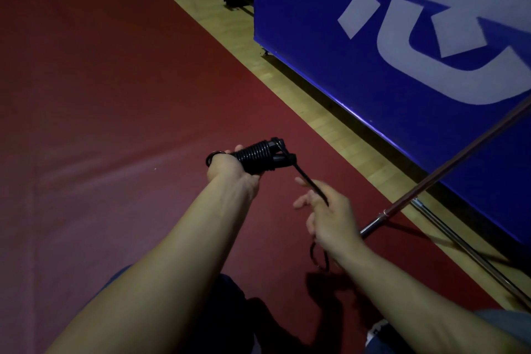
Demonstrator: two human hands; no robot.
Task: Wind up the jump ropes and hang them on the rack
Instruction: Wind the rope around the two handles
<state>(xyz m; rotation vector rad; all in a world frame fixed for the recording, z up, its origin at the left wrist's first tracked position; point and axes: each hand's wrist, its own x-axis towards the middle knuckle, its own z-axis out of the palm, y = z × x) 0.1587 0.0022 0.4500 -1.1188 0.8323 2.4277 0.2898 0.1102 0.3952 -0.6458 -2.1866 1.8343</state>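
Both hands hold, seemingly taut, rope beside board

One head-worn wide view looks forward and down, close above the red floor.

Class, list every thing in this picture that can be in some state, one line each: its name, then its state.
Jump rope handles: paired side by side, coiled cord wrapped round them.
Cord: mostly wound, free end running taut to the right hand.
Left hand: grips the wound bundle.
Right hand: pinches the cord.
Metal pole: leaning, its foot on the floor.
Blue padded barrier: standing upright.
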